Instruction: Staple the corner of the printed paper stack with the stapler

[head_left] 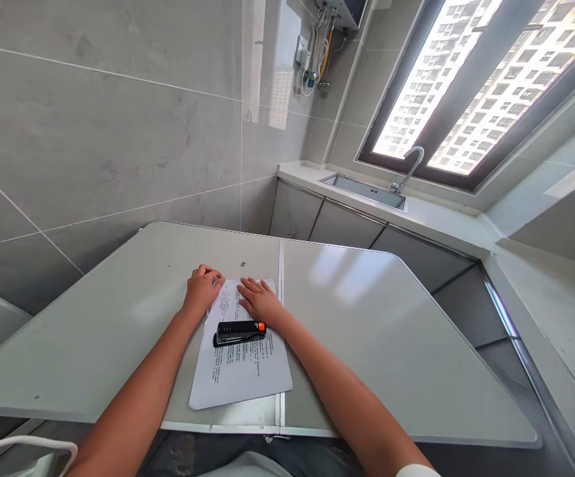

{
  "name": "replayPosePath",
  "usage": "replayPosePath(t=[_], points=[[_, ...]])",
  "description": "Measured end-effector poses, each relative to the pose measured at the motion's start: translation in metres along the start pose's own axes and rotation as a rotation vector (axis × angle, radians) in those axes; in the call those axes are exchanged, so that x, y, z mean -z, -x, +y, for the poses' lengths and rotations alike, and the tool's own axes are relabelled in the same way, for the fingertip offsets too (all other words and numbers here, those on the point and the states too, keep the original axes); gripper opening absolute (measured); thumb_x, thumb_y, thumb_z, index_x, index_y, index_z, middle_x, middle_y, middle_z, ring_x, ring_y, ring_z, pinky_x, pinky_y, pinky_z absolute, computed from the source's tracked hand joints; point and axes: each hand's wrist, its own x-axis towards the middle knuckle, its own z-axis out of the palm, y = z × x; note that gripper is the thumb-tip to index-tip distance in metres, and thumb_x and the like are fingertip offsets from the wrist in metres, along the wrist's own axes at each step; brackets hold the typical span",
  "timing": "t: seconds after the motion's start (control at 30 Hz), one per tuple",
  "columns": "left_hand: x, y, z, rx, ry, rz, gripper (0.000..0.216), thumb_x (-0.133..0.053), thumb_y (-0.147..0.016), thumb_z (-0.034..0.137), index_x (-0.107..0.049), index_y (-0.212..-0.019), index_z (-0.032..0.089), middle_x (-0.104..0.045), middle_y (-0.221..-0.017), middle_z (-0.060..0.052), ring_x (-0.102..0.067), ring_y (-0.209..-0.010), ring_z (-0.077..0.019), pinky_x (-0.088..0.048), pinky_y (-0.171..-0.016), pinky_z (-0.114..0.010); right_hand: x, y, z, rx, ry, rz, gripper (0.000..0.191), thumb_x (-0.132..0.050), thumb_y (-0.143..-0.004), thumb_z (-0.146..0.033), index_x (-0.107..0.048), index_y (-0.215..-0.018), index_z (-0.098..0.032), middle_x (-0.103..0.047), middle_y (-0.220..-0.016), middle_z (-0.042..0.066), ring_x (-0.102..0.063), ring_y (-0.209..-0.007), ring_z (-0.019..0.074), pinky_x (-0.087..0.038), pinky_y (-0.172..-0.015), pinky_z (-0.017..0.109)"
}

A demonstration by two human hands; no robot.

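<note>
Printed paper sheets lie on the folding table in front of me. At their far left corner is my left hand, its fingers curled and closed on the paper's edge. My right hand rests flat on the upper right part of the sheets, fingers spread. A black stapler with an orange-red end lies across the middle of the paper, just below my right hand, and neither hand touches it. Just beyond the paper's far edge are tiny dark bits, too small to name.
A metal seam runs across the table beside the sheets. Behind stands a counter with a sink and a faucet under a window. A tiled wall rises at the left. A white cable curves at the lower left.
</note>
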Motion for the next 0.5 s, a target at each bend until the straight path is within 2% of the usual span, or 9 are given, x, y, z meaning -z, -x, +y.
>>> replayPosePath(t=[0.1, 0.17, 0.27, 0.33, 0.4, 0.5], points=[[-0.001, 0.001, 0.006, -0.057, 0.024, -0.025, 0.023, -0.058, -0.094, 0.037, -0.076, -0.098, 0.024, -0.060, -0.117, -0.010, -0.057, -0.111, -0.0307, -0.047, -0.095, -0.044, -0.001, 0.015, -0.002, -0.007, 0.030, -0.040, 0.048, -0.039, -0.107, -0.038, -0.042, -0.154, -0.025, -0.030, -0.167, 0.007, -0.025, -0.155, 0.0268, -0.016, -0.126, 0.053], [-0.003, 0.002, 0.008, -0.130, 0.030, -0.080, 0.020, -0.057, -0.095, 0.033, -0.075, -0.097, 0.025, -0.062, -0.117, -0.009, -0.058, -0.110, -0.0291, -0.046, -0.093, -0.043, 0.001, 0.017, -0.002, -0.089, 0.035, 0.014, 0.051, -0.041, -0.106, -0.037, -0.041, -0.155, -0.022, -0.030, -0.167, 0.010, -0.025, -0.154, 0.0288, -0.019, -0.125, 0.053], [-0.007, 0.002, 0.010, -0.198, 0.043, -0.147, 0.021, -0.050, -0.098, 0.026, -0.070, -0.100, 0.024, -0.064, -0.114, -0.007, -0.059, -0.107, -0.0270, -0.045, -0.089, -0.041, 0.009, 0.015, 0.006, -0.339, 0.028, 0.164, 0.059, -0.054, -0.099, -0.043, -0.044, -0.152, -0.019, -0.041, -0.158, 0.017, -0.031, -0.148, 0.0364, -0.029, -0.117, 0.055], [-0.010, 0.001, 0.011, -0.195, 0.059, -0.151, 0.023, -0.045, -0.101, 0.024, -0.067, -0.104, 0.025, -0.065, -0.112, -0.007, -0.059, -0.106, -0.0264, -0.045, -0.086, -0.040, 0.018, 0.013, 0.016, -0.458, -0.005, 0.185, 0.057, -0.063, -0.093, -0.047, -0.053, -0.142, -0.021, -0.054, -0.143, 0.018, -0.041, -0.137, 0.0387, -0.036, -0.108, 0.056], [-0.011, 0.002, 0.010, -0.186, 0.072, -0.146, 0.024, -0.041, -0.102, 0.024, -0.065, -0.105, 0.025, -0.065, -0.112, -0.007, -0.059, -0.106, -0.0261, -0.043, -0.085, -0.039, 0.026, 0.012, 0.026, -0.481, -0.081, 0.159, 0.043, -0.068, -0.088, -0.045, -0.063, -0.125, -0.023, -0.062, -0.125, 0.013, -0.050, -0.124, 0.0345, -0.041, -0.101, 0.050], [-0.011, 0.003, 0.010, -0.157, 0.086, -0.134, 0.026, -0.037, -0.105, 0.027, -0.063, -0.105, 0.025, -0.065, -0.114, -0.007, -0.058, -0.106, -0.0260, -0.042, -0.085, -0.038, 0.035, 0.018, 0.034, -0.477, -0.275, 0.176, 0.025, -0.062, -0.090, -0.038, -0.065, -0.110, -0.024, -0.065, -0.102, 0.006, -0.060, -0.099, 0.0241, -0.048, -0.086, 0.037]])
